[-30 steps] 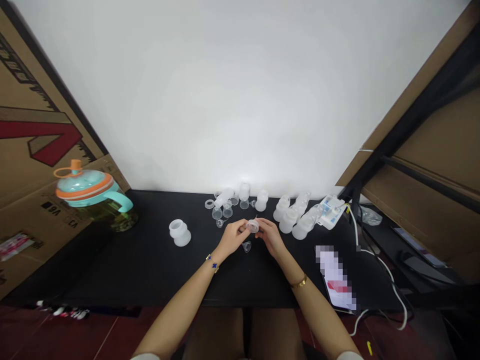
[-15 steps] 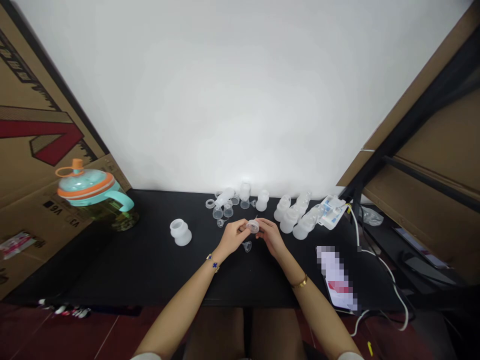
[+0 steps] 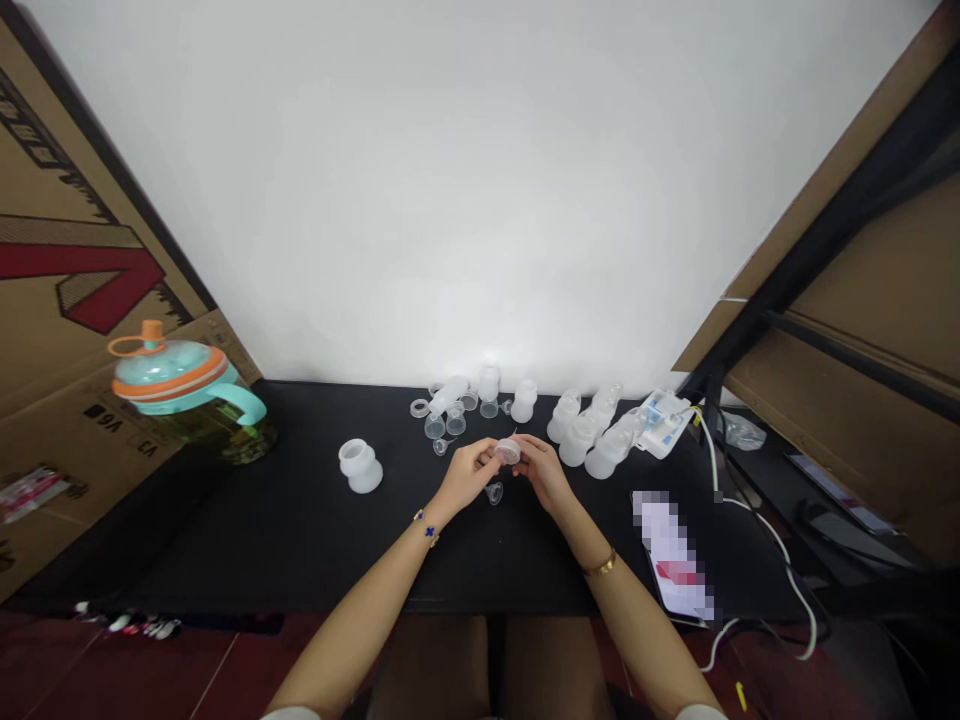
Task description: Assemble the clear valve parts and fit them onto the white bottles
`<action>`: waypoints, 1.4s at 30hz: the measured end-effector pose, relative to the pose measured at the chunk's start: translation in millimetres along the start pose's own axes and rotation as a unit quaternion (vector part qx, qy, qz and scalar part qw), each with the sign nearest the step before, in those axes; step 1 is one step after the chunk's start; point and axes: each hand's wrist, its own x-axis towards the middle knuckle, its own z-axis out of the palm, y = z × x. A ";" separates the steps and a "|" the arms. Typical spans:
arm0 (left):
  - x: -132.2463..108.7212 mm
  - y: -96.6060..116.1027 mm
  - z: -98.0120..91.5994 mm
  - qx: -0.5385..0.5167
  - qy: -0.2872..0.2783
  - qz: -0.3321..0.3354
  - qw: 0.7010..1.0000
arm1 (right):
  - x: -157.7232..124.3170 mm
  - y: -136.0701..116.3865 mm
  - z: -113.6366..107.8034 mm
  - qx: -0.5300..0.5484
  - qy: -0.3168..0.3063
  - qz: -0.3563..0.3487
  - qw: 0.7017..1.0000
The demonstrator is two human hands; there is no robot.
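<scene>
My left hand [image 3: 471,474] and my right hand [image 3: 541,472] met over the middle of the black table [image 3: 300,560], pinching a clear round piece [image 3: 508,452] between them. The fingers of my left closed on one edge of it and those of my right on the other, and I held it just above the tabletop. Near the heel of my left hand, toward me, lay a clear nipple [image 3: 494,493]. Well off to the left, an open-mouthed white bottle [image 3: 361,467] stood by itself. Beyond my hands, near the white wall [image 3: 480,200], I had a cluster of clear caps [image 3: 435,426], rings and bottle bodies, with another small bottle [image 3: 524,401] just to its right. Farther right stood a group of bottles with nipples on [image 3: 580,440], close beside a white box with blue marks [image 3: 663,424]. A phone [image 3: 673,560] lay near my right forearm, its screen blurred into blocks. At the far left, a big jug with an orange-trimmed lid [image 3: 187,395] stood before a cardboard box [image 3: 60,400].
</scene>
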 end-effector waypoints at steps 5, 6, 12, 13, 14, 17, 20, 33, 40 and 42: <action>0.4 -1.1 -0.6 -0.009 -0.005 0.000 1.000 | 0.3 1.1 -0.1 0.006 0.002 0.000 1.000; 0.5 -1.4 -0.5 -0.009 -0.006 0.000 1.000 | 0.1 0.8 0.1 0.010 0.003 0.001 1.000; 0.7 -4.8 -0.9 -0.008 -0.009 0.008 1.000 | -1.3 -0.6 1.3 0.017 -0.003 0.002 1.000; 0.7 -5.4 -1.0 -0.007 -0.009 0.010 1.000 | -1.3 -0.4 1.4 0.017 -0.002 0.002 1.000; 0.8 -6.0 -1.1 -0.005 -0.009 0.011 1.000 | -1.2 -0.2 1.5 0.018 -0.002 0.003 1.000; 1.0 -7.6 -1.3 -0.006 -0.008 0.011 1.000 | -0.6 0.8 1.4 0.019 0.000 0.001 1.000; 1.1 -9.3 -1.1 -0.008 -0.010 0.010 1.000 | -0.2 1.2 1.1 0.015 0.003 -0.001 1.000; 1.0 -8.7 -1.7 -0.005 -0.014 0.018 1.000 | -0.3 0.3 2.3 0.014 0.011 -0.006 1.000; 1.1 -10.5 -1.1 -0.008 -0.008 0.009 1.000 | -1.9 -1.0 3.0 0.006 0.002 -0.013 1.000; 1.1 -10.8 -1.1 -0.005 -0.007 0.009 1.000 | -1.7 -0.6 3.0 0.004 0.003 -0.015 1.000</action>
